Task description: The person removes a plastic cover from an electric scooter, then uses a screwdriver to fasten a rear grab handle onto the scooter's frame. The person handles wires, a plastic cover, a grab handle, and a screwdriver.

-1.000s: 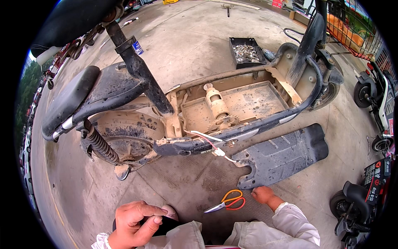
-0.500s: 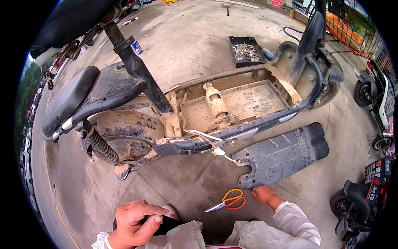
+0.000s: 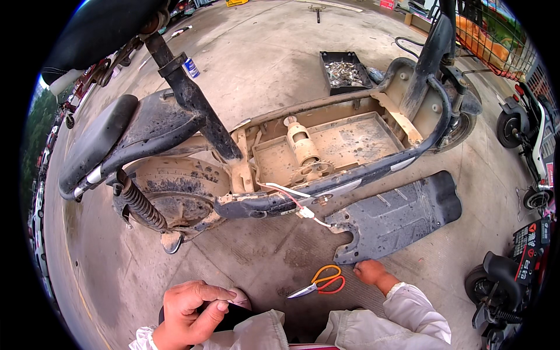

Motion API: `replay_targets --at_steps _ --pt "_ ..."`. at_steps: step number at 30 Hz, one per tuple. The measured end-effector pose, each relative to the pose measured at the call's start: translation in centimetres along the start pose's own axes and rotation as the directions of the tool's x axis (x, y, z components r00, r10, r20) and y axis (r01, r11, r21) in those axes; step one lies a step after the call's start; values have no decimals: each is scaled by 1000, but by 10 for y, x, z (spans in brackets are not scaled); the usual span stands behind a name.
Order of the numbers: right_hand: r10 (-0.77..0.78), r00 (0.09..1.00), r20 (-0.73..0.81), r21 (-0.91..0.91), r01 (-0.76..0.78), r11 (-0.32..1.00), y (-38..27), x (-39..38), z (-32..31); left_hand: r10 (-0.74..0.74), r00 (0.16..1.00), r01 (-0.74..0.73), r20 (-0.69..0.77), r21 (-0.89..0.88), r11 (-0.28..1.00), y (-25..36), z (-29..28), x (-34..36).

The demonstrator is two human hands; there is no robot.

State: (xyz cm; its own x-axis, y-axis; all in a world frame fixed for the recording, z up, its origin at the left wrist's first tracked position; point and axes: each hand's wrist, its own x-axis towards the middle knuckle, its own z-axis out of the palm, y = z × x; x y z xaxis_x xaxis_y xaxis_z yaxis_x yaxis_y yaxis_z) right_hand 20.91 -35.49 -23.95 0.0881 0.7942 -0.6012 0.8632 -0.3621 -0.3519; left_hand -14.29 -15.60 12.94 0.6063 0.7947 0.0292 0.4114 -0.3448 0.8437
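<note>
My left hand (image 3: 189, 310) hovers at the lower left by my knee. Its index finger is stretched out, the thumb stands a little apart, and nothing shows between them. At the near edge of a dark grey footboard panel (image 3: 394, 219), my right hand (image 3: 375, 275) is closed, its fingertips hidden. A pair of scissors (image 3: 318, 283) with orange and yellow handles lies left of that hand. Behind the panel stands a muddy electric scooter frame (image 3: 350, 185), its tan tray (image 3: 361, 140) exposed. A wire with a white connector (image 3: 305, 212) hangs over its near rail.
Beyond the frame sits a black bin (image 3: 328, 86) of small metal parts. A blue-and-white can (image 3: 191, 67) stands at the far left. Parked scooters (image 3: 513, 125) line the right side, near a black battery box (image 3: 522, 251). A black seat (image 3: 102, 137) juts out at left.
</note>
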Motion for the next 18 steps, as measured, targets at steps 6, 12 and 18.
replay_targets --at_steps 6,12,18 --pt "-19 1000 -1 10 19 1000 4 1 4 7 1000 -7 -2 3 1000 0 0 -1" --pt "-7 1000 9 -1 7 1000 1 0 0 17 1000 -17 -7 3 1000 -1 0 -3" --pt "-9 1000 8 -1 9 1000 1 1 2 35 999 -35 -16 7 999 -3 -1 -4"
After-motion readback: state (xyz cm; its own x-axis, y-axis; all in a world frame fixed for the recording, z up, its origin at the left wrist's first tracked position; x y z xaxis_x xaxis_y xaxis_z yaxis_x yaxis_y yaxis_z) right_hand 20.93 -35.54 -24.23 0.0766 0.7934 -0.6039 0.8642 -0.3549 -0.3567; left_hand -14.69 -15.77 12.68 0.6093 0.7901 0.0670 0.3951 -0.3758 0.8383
